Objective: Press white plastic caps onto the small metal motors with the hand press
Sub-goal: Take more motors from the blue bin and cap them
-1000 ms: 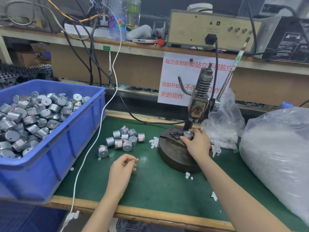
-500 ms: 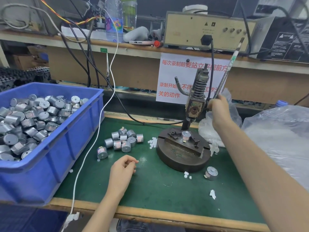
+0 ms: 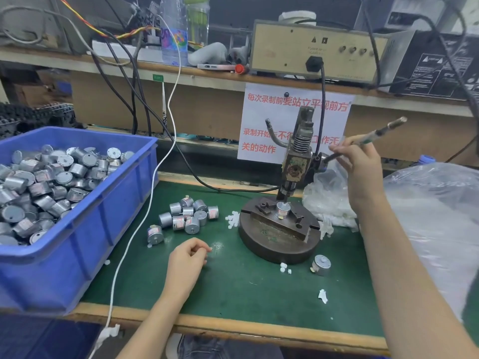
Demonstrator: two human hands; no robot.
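The hand press (image 3: 295, 161) stands on a round metal base (image 3: 272, 244) on the green mat. One small metal motor (image 3: 282, 209) sits upright in the fixture, directly under the ram. My right hand (image 3: 360, 161) grips the press lever (image 3: 375, 133), which slopes up to the right. My left hand (image 3: 188, 257) rests on the mat left of the base, its fingertips pinched together on what looks like a small white cap. A cluster of several motors (image 3: 189, 213) and a small heap of white caps (image 3: 232, 219) lie between that hand and the press.
A blue bin (image 3: 103, 224) full of motors fills the left side. One loose motor (image 3: 321, 265) lies in front of the base at the right. A large clear plastic bag (image 3: 435, 216) and a smaller one (image 3: 329, 200) crowd the right. Cables hang from the shelf behind.
My right hand left the motor in the fixture, rose to the lever and pulled it down from steep to a lower slope. My left hand stayed put.
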